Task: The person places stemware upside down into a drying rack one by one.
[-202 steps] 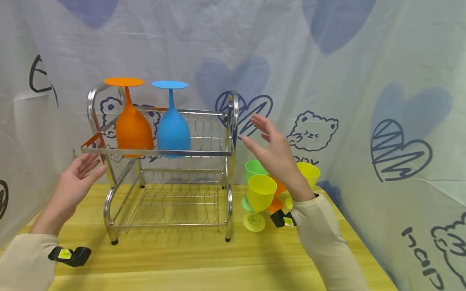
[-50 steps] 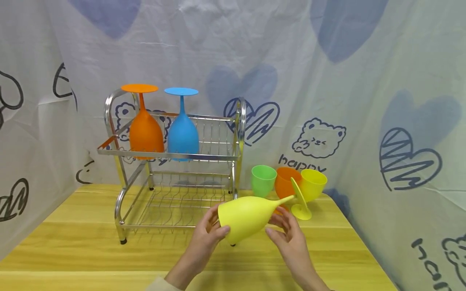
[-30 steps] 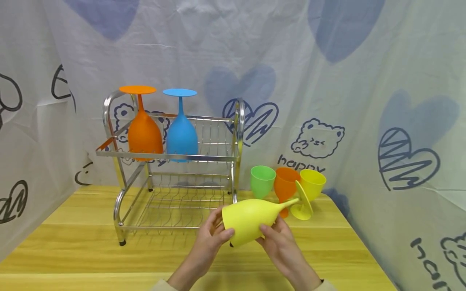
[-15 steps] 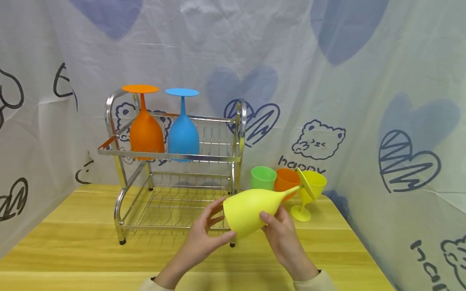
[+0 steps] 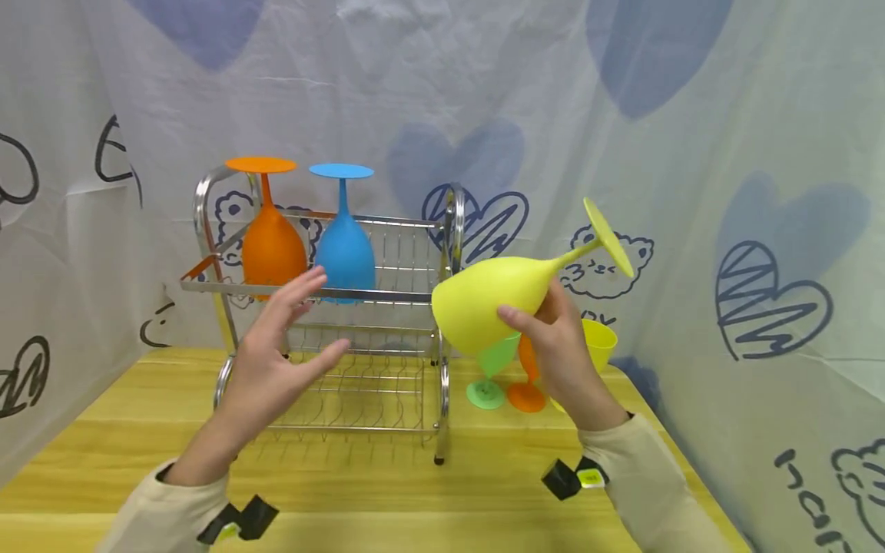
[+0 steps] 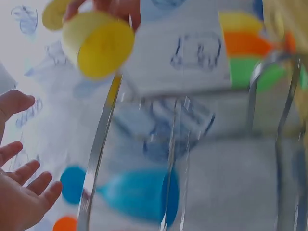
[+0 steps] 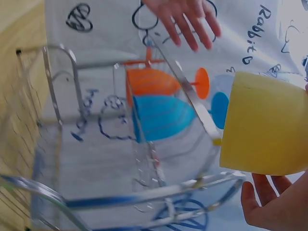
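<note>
My right hand point(image 5: 563, 353) grips a yellow goblet point(image 5: 491, 303) by its bowl, thumb on the near side. The goblet is raised and tilted, its mouth to the lower left and its foot to the upper right, beside the right end of a two-tier metal dish rack point(image 5: 318, 292). My left hand point(image 5: 266, 369) holds nothing; its fingers are spread in front of the rack's upper tier. On that tier an orange goblet point(image 5: 273, 246) and a blue goblet point(image 5: 346, 250) stand upside down. In the right wrist view the yellow goblet point(image 7: 264, 125) shows near the rack's upper rail.
Behind my right hand, upright on the wooden table point(image 5: 332, 491), stand a green goblet point(image 5: 486, 393), an orange goblet point(image 5: 527, 395) and another yellow goblet point(image 5: 600, 342). The rack's lower tier point(image 5: 359, 395) holds nothing. A printed curtain point(image 5: 518, 69) hangs behind.
Earlier the yellow goblet stood on the table; both hands then held it low before the rack. Now the right hand has lifted it alone, and the left has let go and moved left.
</note>
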A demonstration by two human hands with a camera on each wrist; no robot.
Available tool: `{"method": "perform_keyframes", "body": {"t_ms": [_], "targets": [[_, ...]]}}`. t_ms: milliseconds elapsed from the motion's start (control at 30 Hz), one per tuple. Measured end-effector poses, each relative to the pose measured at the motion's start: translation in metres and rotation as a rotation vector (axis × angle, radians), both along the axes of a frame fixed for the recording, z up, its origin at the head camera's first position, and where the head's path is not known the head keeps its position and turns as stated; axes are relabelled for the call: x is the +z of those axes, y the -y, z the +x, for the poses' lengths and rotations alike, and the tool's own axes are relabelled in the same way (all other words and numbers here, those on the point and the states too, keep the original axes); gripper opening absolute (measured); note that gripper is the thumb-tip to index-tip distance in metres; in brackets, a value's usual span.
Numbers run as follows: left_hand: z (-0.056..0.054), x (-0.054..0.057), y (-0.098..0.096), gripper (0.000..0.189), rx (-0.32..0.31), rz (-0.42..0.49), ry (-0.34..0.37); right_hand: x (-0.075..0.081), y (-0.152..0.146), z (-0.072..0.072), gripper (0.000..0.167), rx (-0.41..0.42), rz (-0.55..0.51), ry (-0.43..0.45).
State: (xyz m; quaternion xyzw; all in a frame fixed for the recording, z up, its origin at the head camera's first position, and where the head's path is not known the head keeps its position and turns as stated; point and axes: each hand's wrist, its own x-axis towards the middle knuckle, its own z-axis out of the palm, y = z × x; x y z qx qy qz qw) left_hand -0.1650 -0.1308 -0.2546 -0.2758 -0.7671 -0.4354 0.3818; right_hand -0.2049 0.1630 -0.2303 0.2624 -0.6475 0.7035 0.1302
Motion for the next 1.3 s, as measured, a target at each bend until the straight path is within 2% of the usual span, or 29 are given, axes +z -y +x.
{"method": "perform_keyframes", "body": {"t_ms": [133,267,433,567,667,767,1033,1300], "targets": [[-0.008,0.014,0.034,0.073,0.138,-0.016,0.016,0.021,0.005,-0.010,0.053,-0.026,0.111,-0.055],[-0.020,0.019,0.066,0.081,0.237,-0.027,0.027,0.037,0.014,-0.019,0.054,-0.056,0.190,-0.074],[-0.032,0.019,0.096,0.096,0.343,-0.018,0.149,0.053,0.026,-0.029,0.058,-0.100,0.294,-0.098],[-0.040,0.019,0.112,0.103,0.384,-0.018,0.243,0.062,0.034,-0.036,0.061,-0.129,0.358,-0.105],[-0.045,0.018,0.121,0.104,0.371,0.004,0.324,0.069,0.041,-0.040,0.064,-0.133,0.402,-0.097],[-0.049,0.018,0.131,0.104,0.328,0.023,0.403,0.076,0.048,-0.044,0.066,-0.128,0.443,-0.089],[-0.064,0.026,0.146,0.110,0.161,-0.003,0.581,0.090,0.068,-0.055,0.069,-0.103,0.469,-0.038],[-0.074,0.025,0.155,0.102,0.115,-0.069,0.627,0.087,0.075,-0.070,0.068,-0.170,0.468,0.020]]}}
